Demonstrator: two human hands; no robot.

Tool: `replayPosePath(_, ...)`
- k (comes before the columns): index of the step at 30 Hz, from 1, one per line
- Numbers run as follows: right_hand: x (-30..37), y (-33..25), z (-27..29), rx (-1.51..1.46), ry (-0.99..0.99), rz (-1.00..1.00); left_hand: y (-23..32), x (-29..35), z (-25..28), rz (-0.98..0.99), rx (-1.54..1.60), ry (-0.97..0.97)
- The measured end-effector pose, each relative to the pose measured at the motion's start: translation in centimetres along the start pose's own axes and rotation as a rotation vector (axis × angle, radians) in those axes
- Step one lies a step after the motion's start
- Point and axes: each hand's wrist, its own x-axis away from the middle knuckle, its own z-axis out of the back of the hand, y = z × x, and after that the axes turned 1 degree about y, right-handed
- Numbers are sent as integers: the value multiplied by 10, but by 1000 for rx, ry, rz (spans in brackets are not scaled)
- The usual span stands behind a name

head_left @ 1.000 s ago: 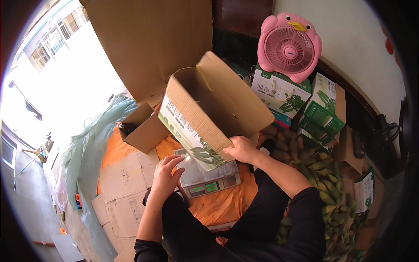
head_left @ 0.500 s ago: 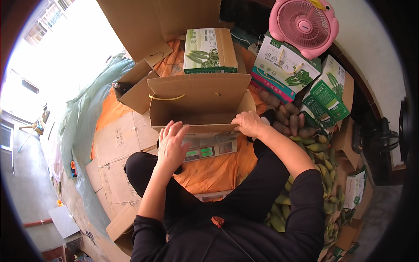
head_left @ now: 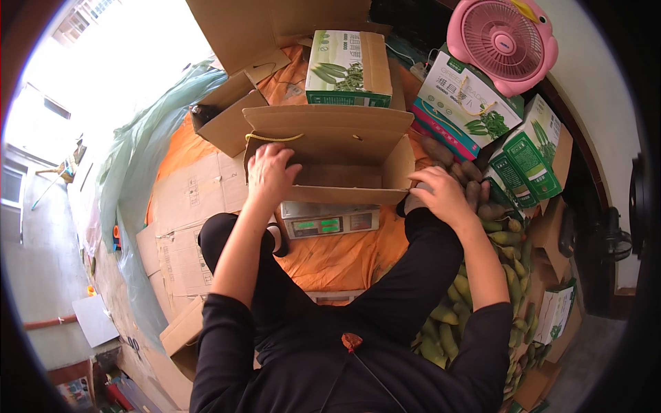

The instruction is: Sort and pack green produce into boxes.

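An open-topped brown cardboard box (head_left: 354, 195) with a yellow cord handle (head_left: 275, 138) stands before me, its far flap upright and its visible inside bare. It sits over a digital scale (head_left: 330, 224) with lit green displays. My left hand (head_left: 270, 172) is at the box's left end, fingers and thumb apart; whether it presses on the wall I cannot tell. At the front right corner is my right hand (head_left: 442, 196), its fingers stretched toward the rim and loosely spread. Neither hand visibly lifts the box.
Beyond stand printed green-and-white cartons (head_left: 348, 65) and a pink fan (head_left: 504, 45). Reddish roots (head_left: 471, 172) and many green radishes (head_left: 447, 314) lie to the right. Flattened cardboard (head_left: 182, 241), an orange sheet (head_left: 323, 261) and pale plastic film (head_left: 131, 165) cover ground at left and centre.
My left hand has moved up to the box's left end. The right hand has loosened from its pinch on the front rim and shifted to the corner. The whole view has shifted slightly.
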Motion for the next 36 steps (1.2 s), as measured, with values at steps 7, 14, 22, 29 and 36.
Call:
replayPosePath(7, 65, 39, 10, -121, 235, -316, -34, -23, -10, 7, -508, -331)
replayPosePath(14, 157, 80, -41, -249, 249, -538, -3, -12, -39, 82, -179, -533)
replayPosePath(22, 217, 104, -94, -421, 379, -830, 13, 2, -9, -140, 114, -460)
replayPosePath(29, 317, 113, -149, -333, 314, -1110, 6, 16, -34, -18, -203, -574)
replayPosePath(36, 406, 88, -267, -261, -61, -1201, 39, 31, -38, -42, -217, -442)
